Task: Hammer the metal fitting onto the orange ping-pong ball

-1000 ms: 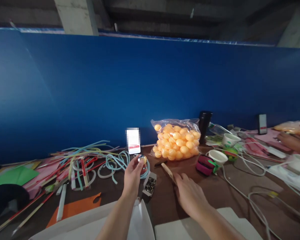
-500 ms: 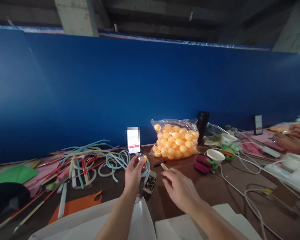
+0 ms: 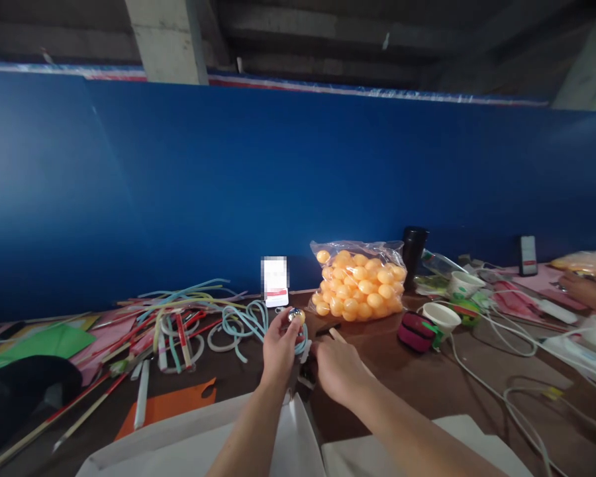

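Head view — left hand [image 3: 279, 348] above cluttered brown table [image 3: 395, 381] — blue partition [image 3: 298, 172] behind.

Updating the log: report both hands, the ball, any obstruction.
Left hand pinching shiny ball. Right hand over small box, grip hidden. Right hand blocks most of the box from view.

Right hand [image 3: 342, 371] hid most of the small box [image 3: 305, 379], its fingertips unseen; left hand [image 3: 279, 348] covered part of the ball [image 3: 297, 317]; phone [image 3: 275, 273] screen pixelated; another person's hand [image 3: 592, 293], tabletop's [image 3: 402, 384] far right corner, cut off; black thing [image 3: 27, 391], near left corner, cut off, unidentifiable.
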`<state>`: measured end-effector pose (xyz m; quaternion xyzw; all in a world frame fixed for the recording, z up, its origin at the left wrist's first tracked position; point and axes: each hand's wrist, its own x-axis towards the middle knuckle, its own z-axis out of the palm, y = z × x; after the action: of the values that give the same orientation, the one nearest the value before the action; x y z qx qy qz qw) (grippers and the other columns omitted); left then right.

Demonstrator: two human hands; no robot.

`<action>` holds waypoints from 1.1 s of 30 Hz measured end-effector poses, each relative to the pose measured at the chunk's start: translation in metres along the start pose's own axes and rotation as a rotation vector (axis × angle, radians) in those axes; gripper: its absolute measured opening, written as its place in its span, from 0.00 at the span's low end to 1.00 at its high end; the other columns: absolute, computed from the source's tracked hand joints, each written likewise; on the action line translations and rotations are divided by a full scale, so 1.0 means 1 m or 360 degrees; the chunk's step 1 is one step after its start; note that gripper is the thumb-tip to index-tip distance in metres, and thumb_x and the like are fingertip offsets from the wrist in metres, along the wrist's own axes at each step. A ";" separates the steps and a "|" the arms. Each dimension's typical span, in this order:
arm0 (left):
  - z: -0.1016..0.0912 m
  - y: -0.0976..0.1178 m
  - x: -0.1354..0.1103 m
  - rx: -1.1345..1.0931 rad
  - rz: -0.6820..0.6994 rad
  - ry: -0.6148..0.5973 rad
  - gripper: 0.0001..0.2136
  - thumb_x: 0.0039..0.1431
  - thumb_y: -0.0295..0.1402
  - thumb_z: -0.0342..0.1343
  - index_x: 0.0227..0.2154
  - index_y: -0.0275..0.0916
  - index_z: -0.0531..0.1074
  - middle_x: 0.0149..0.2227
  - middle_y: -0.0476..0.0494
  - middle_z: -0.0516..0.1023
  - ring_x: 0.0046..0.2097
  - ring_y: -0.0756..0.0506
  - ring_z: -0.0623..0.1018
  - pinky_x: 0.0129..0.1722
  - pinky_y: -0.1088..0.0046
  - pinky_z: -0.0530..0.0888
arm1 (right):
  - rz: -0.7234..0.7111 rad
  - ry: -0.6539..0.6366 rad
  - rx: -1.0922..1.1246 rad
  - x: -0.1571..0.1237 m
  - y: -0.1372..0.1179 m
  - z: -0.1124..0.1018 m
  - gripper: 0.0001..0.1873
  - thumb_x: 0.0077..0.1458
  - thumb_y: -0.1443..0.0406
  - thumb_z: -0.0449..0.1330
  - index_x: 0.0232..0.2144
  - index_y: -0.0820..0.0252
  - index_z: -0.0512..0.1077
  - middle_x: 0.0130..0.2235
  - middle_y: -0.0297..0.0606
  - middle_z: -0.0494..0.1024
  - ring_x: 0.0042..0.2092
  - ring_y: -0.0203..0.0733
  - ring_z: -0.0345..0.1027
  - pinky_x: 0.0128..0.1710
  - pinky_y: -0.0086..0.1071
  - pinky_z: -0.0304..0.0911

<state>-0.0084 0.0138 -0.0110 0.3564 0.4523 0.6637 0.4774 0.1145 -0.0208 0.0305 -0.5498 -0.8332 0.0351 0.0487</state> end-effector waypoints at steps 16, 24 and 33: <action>0.002 0.001 -0.001 -0.0034 0.0012 -0.0019 0.26 0.44 0.44 0.66 0.45 0.35 0.75 0.34 0.41 0.77 0.32 0.49 0.75 0.31 0.73 0.74 | 0.0052 -0.0071 0.0113 0.007 -0.003 -0.003 0.13 0.63 0.63 0.59 0.48 0.61 0.70 0.50 0.42 0.74 0.47 0.46 0.72 0.46 0.45 0.69; -0.001 -0.002 0.002 -0.0058 -0.0036 0.0006 0.25 0.45 0.44 0.66 0.46 0.36 0.74 0.37 0.40 0.78 0.34 0.47 0.77 0.31 0.72 0.75 | 0.0130 0.0260 0.0798 0.006 0.019 0.000 0.07 0.56 0.76 0.54 0.32 0.64 0.69 0.38 0.50 0.76 0.42 0.55 0.72 0.41 0.45 0.65; 0.001 0.002 -0.002 -0.0445 -0.0170 -0.0127 0.20 0.47 0.37 0.67 0.43 0.36 0.75 0.37 0.41 0.78 0.33 0.49 0.77 0.33 0.75 0.75 | 0.0158 0.0259 0.2254 0.011 0.026 0.018 0.10 0.57 0.59 0.58 0.29 0.58 0.67 0.26 0.30 0.70 0.27 0.37 0.68 0.27 0.31 0.71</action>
<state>-0.0072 0.0116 -0.0086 0.2879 0.3545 0.6791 0.5746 0.1319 -0.0006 0.0101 -0.4242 -0.5779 0.5287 0.4545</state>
